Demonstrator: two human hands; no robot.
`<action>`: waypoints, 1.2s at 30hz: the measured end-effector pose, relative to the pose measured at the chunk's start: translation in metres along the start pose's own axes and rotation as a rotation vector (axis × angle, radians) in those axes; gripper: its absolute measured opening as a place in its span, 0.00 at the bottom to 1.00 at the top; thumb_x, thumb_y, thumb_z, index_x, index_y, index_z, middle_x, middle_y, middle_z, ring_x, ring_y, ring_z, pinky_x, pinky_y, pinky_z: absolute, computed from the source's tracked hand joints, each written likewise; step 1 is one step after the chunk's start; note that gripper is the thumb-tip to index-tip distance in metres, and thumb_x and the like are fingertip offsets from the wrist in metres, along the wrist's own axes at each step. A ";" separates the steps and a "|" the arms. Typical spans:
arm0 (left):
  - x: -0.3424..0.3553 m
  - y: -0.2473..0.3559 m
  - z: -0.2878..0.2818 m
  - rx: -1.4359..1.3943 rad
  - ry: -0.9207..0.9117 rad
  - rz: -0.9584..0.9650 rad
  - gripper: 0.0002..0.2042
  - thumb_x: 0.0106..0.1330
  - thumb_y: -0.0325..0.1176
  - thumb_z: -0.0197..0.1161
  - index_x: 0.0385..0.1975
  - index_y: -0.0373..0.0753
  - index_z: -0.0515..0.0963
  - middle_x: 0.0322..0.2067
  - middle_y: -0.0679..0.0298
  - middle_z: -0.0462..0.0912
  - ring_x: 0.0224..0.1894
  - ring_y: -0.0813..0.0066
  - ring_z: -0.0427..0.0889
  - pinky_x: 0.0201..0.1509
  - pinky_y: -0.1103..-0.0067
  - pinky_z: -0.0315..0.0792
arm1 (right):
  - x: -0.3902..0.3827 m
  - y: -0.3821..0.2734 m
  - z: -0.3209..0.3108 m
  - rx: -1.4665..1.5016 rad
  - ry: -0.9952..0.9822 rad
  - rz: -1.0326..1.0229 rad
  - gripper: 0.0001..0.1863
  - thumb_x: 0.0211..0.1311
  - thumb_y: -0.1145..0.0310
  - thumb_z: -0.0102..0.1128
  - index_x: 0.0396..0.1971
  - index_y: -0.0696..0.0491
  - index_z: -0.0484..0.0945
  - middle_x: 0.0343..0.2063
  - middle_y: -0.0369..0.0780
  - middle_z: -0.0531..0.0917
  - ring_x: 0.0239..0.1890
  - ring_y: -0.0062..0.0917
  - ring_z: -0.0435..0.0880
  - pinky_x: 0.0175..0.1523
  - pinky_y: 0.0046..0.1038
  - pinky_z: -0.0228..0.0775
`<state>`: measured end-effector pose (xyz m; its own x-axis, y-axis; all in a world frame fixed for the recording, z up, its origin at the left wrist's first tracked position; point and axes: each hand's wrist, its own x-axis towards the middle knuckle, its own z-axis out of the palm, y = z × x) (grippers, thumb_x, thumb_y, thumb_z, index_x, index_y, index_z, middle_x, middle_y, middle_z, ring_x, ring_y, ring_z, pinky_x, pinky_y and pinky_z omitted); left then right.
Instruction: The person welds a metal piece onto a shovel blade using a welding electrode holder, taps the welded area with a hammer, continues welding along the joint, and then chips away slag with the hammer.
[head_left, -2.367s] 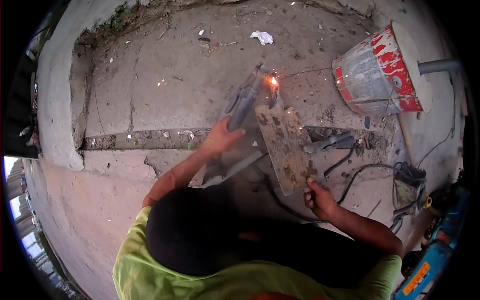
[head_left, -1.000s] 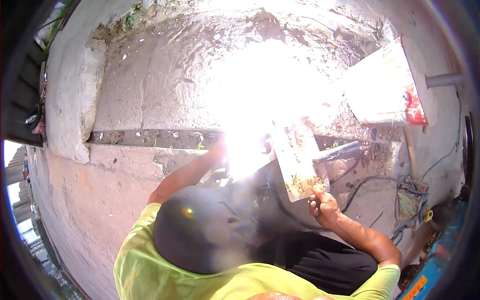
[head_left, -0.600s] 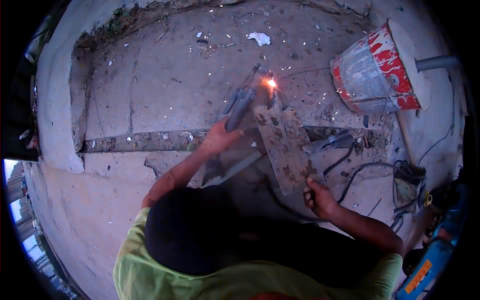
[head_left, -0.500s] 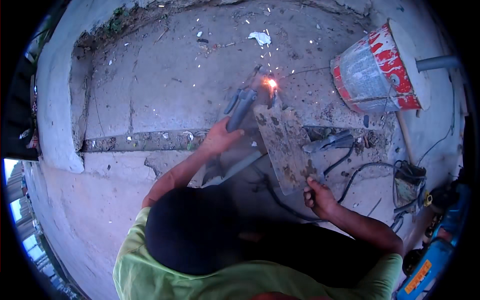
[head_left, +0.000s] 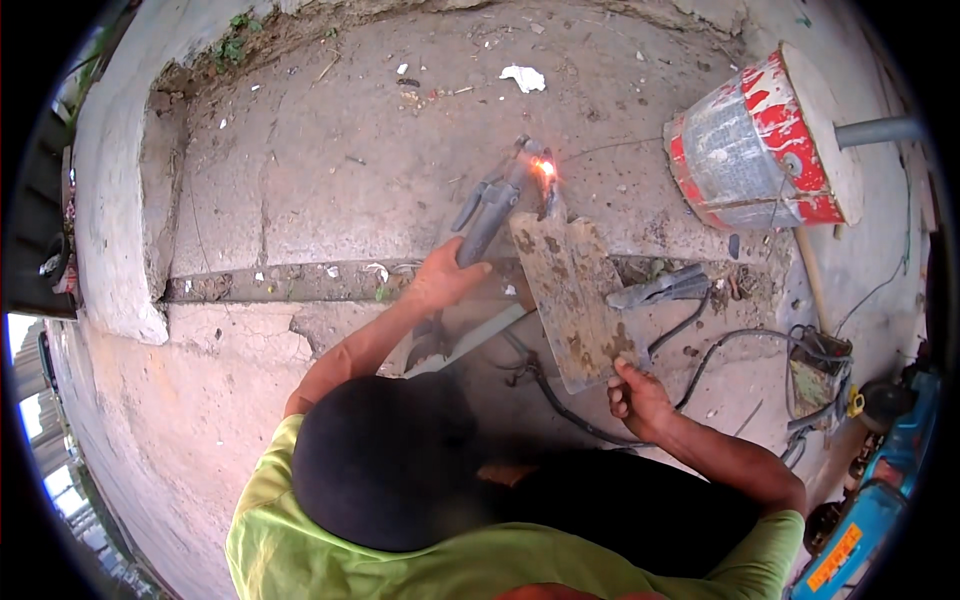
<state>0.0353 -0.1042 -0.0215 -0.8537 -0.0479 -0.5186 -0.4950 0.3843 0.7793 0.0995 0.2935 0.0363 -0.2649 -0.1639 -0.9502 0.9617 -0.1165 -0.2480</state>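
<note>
Room leftward over concrete (head_left: 330, 200), bucket (head_left: 735, 150) as rightward obstacle

My left forearm (head_left: 355, 352) slants forward and inward; my left hand (head_left: 445, 277) is wrapped in a grip, thumb (head_left: 480, 269) pointing right. My right forearm (head_left: 722, 456) angles in from a bent elbow (head_left: 788, 494); my right hand (head_left: 641, 398) pinches, fingers (head_left: 617, 399) curled.

Blotchy, dull metal plate (head_left: 575, 300), rough concrete ground (head_left: 340, 190), scuffed painted bucket (head_left: 735, 150), matt cloth shirt (head_left: 380, 570).
</note>
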 end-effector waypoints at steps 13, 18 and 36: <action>0.010 -0.021 0.002 0.092 0.003 0.047 0.27 0.66 0.46 0.71 0.55 0.32 0.73 0.28 0.62 0.82 0.22 0.77 0.82 0.29 0.76 0.78 | -0.005 -0.005 0.009 0.007 0.007 0.002 0.21 0.72 0.50 0.63 0.29 0.53 0.77 0.20 0.36 0.76 0.20 0.23 0.72 0.24 0.24 0.61; 0.005 -0.008 0.002 0.074 -0.015 -0.013 0.26 0.66 0.47 0.71 0.52 0.31 0.73 0.30 0.60 0.83 0.24 0.77 0.83 0.29 0.75 0.79 | -0.003 -0.004 0.002 0.001 -0.039 0.033 0.20 0.74 0.51 0.60 0.29 0.51 0.76 0.20 0.35 0.77 0.20 0.22 0.72 0.24 0.23 0.61; 0.016 -0.031 0.010 0.015 0.033 0.177 0.20 0.67 0.41 0.70 0.51 0.33 0.76 0.26 0.63 0.80 0.26 0.75 0.82 0.31 0.73 0.77 | -0.004 -0.001 0.003 0.017 0.027 -0.030 0.16 0.72 0.52 0.63 0.34 0.49 0.75 0.25 0.33 0.78 0.23 0.20 0.74 0.25 0.23 0.65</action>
<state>0.0384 -0.1075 -0.0577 -0.9321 -0.0081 -0.3622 -0.3345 0.4035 0.8517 0.0996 0.2914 0.0411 -0.2916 -0.1340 -0.9471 0.9519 -0.1382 -0.2735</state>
